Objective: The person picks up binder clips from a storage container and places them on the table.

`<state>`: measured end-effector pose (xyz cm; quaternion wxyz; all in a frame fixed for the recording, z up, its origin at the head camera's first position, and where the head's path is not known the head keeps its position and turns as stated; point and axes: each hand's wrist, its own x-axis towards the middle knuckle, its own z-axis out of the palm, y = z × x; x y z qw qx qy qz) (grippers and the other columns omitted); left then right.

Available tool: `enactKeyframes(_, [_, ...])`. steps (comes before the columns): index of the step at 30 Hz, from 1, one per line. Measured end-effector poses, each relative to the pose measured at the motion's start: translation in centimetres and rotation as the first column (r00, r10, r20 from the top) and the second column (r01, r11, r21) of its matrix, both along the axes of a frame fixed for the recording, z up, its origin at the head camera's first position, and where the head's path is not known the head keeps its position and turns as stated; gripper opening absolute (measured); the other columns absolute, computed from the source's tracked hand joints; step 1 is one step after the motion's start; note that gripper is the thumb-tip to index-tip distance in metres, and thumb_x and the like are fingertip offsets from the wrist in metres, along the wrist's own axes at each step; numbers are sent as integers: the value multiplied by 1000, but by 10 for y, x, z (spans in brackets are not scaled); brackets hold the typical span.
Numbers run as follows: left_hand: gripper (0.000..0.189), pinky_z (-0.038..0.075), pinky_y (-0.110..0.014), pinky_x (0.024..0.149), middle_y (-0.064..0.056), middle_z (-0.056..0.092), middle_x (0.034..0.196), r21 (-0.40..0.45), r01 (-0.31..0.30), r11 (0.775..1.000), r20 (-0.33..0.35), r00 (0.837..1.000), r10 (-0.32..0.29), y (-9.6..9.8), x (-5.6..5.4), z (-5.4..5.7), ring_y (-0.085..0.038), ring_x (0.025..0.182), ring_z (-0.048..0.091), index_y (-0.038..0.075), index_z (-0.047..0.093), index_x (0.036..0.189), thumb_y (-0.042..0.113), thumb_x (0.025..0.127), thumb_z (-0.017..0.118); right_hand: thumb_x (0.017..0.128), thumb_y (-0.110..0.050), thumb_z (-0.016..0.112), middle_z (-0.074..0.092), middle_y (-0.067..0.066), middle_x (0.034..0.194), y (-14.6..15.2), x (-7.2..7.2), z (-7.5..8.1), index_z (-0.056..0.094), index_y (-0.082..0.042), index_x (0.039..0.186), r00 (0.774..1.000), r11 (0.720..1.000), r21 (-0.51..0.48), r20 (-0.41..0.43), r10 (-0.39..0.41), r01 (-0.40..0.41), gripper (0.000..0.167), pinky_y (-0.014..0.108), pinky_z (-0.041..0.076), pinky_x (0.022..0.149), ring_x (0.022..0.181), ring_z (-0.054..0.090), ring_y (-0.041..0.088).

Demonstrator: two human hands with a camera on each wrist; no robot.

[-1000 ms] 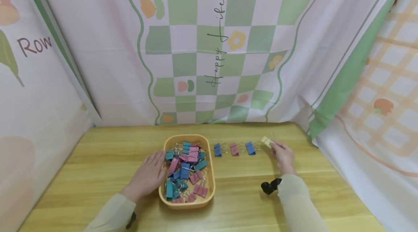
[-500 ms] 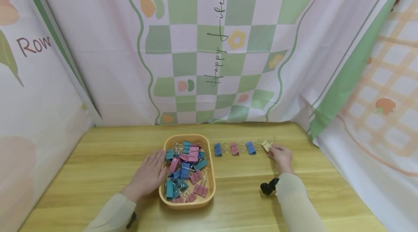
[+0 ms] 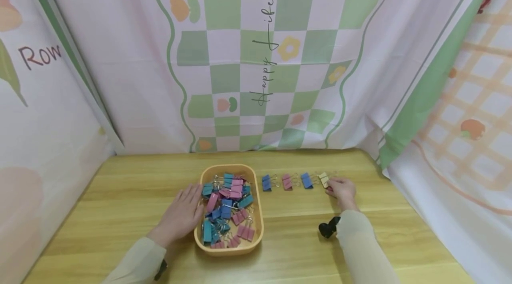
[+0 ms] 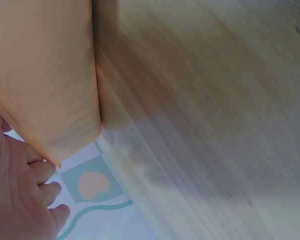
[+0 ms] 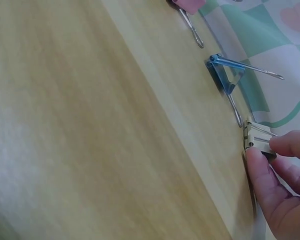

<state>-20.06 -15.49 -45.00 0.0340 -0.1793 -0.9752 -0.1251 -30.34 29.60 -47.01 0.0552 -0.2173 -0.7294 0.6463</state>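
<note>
My right hand (image 3: 343,190) pinches a pale yellow binder clip (image 3: 323,180) between thumb and fingers, at the right end of a row on the table. In the right wrist view the yellow clip (image 5: 260,139) sits just past a blue binder clip (image 5: 225,72). Leftward along the row lie a blue clip (image 3: 306,180), a pink clip (image 3: 287,182) and another blue clip (image 3: 266,182). My left hand (image 3: 180,214) rests with straight fingers against the left side of a yellow-orange tray (image 3: 259,213). In the left wrist view its fingers (image 4: 45,172) touch the tray wall (image 4: 50,75).
Inside the tray lies a jumble of teal, pink and blue binder clips (image 3: 226,208). The wooden table (image 3: 296,248) ends at the back against a checked curtain (image 3: 260,97). A black wrist device (image 3: 329,228) sits by the right sleeve.
My right hand has moved slightly left and down with the yellow clip, which has turned to line up beside the right blue clip. My left hand and the tray have stayed put.
</note>
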Motion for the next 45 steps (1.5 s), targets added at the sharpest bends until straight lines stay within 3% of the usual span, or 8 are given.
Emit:
enactKeyframes(7, [58,13,-49,109,-21,20,148,-4,-6,1000,6,1000,6,0,0,0,-37,135,15,-5,22,143,29,98,38,89,-1,53,51,19,101,7,4,3,38,16,126,1000,995,-91,-11,25,-25,43,25,53,72,68,60,11])
enactKeyframes(11, [58,13,-49,109,-20,20,148,-4,-5,1000,5,1000,5,0,0,0,-36,135,15,-5,22,143,29,99,37,91,-6,53,50,18,105,13,7,10,35,13,129,999,997,-70,-33,19,-21,46,25,53,75,72,61,11])
enactKeyframes(16, [58,13,-49,109,-20,20,148,-4,-3,1000,0,1000,3,0,1,0,-37,135,15,-5,22,143,29,99,37,92,-11,54,48,18,115,13,8,33,36,9,131,995,999,-47,-100,-13,8,47,26,52,78,78,60,11])
enactKeyframes(23, [57,13,-49,109,-21,21,147,2,-8,1000,0,1000,8,0,2,2,-38,134,17,-5,23,143,28,99,37,91,-13,58,55,3,97,-11,7,74,49,-1,116,971,999,-34,-239,27,-36,30,21,53,68,76,59,10])
enactKeyframes(28, [57,12,-49,109,-20,20,148,-1,-7,1000,-3,1000,7,0,1,0,-37,135,16,-5,23,143,28,99,37,90,-11,59,58,-1,84,-43,13,101,51,4,113,919,986,36,-360,164,-162,29,22,54,63,69,59,9])
enactKeyframes(33, [57,13,-49,109,-21,21,147,0,-6,1000,-12,1000,6,0,0,-1,-37,134,17,-5,23,143,28,98,37,90,-11,59,59,6,87,-75,23,119,47,10,118,867,955,133,-400,298,-267,37,25,54,64,71,59,11])
enactKeyframes(39, [57,13,-49,108,-20,21,148,3,-8,1000,-9,1000,8,-1,1,-1,-37,135,17,-4,23,143,29,98,36,90,-12,60,58,22,100,-105,34,123,51,8,115,813,890,246,-367,452,-384,33,28,55,65,74,59,14])
enactKeyframes(45, [57,13,-49,109,-20,20,148,7,-3,1000,-9,1000,3,-1,1,-1,-37,135,17,-4,22,143,29,98,37,87,-9,62,60,17,91,-131,46,117,54,7,111,753,820,294,-331,569,-491,30,29,54,56,69,58,19])
